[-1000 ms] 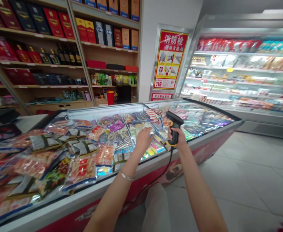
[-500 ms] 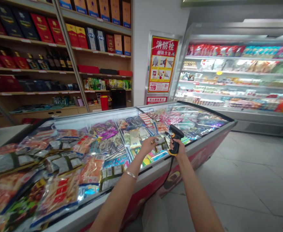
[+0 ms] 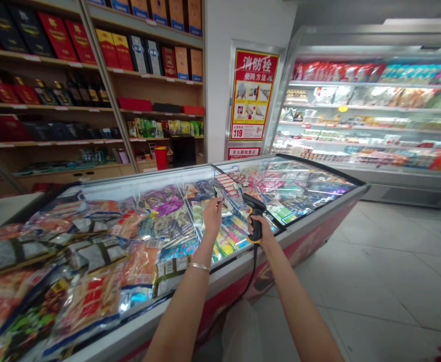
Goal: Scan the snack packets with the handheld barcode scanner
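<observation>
Over freezer (image 3: 318,213): left hand (image 3: 213,213) pinching small unclear item; right hand (image 3: 258,232) gripping scanner (image 3: 255,213).

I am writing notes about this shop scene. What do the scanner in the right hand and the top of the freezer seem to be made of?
The scanner looks like matte black plastic with a yellow band near its base; dull, no shine. The freezer top seems to be clear glass: it mirrors the lights, and the packets below show through it. Its rim looks like pale metal or plastic; I cannot tell which.
</observation>
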Demonstrator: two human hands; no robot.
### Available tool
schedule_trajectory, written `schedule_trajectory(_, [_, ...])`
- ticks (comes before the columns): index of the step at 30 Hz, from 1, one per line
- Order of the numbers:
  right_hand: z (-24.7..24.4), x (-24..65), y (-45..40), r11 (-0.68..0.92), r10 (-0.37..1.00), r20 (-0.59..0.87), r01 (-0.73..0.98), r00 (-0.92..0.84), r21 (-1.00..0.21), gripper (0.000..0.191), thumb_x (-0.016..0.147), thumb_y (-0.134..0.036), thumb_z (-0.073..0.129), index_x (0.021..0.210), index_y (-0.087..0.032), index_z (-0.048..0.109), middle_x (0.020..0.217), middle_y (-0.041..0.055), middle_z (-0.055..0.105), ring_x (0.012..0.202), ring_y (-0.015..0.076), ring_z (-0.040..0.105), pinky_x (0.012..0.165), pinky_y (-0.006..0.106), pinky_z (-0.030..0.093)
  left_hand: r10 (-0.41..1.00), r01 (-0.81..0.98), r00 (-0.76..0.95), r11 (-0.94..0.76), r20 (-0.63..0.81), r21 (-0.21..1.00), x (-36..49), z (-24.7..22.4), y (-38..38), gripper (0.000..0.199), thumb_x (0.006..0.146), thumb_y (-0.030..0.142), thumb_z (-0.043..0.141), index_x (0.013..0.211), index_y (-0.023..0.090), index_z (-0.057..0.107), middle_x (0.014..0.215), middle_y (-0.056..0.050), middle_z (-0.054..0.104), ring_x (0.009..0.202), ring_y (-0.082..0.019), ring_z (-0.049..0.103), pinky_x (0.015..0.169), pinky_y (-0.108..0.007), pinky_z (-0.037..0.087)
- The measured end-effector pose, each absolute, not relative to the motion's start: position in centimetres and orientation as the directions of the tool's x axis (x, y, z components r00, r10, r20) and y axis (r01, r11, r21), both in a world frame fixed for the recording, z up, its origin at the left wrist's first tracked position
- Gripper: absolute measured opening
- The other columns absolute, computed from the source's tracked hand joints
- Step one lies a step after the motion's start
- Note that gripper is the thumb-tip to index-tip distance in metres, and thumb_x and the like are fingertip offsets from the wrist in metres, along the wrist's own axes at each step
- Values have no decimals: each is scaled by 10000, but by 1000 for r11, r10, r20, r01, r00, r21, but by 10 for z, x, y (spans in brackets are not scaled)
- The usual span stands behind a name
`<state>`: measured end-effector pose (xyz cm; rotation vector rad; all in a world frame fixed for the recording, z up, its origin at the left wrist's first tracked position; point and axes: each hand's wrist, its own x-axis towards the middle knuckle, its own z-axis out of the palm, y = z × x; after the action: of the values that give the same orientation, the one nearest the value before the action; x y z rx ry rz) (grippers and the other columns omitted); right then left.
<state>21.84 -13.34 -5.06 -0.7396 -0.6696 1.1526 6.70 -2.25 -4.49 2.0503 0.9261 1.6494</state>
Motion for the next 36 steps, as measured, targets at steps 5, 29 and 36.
schedule_trajectory(5, [-53, 220, -131, 186, 971, 64, -558, 231, -809, 227, 636, -249, 668, 806, -182, 534, 546, -51, 515, 355, 78, 419, 311, 196, 315, 610, 210, 160, -789, 776, 577, 65, -44, -24, 176, 911, 290, 479, 961, 203, 624, 948, -51, 677, 813, -139, 647, 717, -257, 535])
schedule_trajectory(29, [-51, 220, -134, 152, 985, 84, -549, 148, -822, 223, 623, -260, 655, 763, -191, 497, 532, -48, 487, 356, 81, 392, 313, 202, 263, 460, 263, 166, -873, 872, 411, 61, -38, -28, 227, 940, 266, 429, 945, 190, 643, 833, -45, 661, 778, -134, 636, 688, -229, 481])
schedule_trajectory(36, [-47, 217, -138, 169, 986, 135, -544, 102, -822, 248, 643, -254, 643, 846, -185, 519, 550, -58, 493, 352, 76, 387, 321, 200, 278, 462, 348, 10, -833, 887, 430, 48, -30, -25, 243, 947, 286, 425, 944, 192, 649, 844, -41, 670, 800, -144, 638, 696, -238, 470])
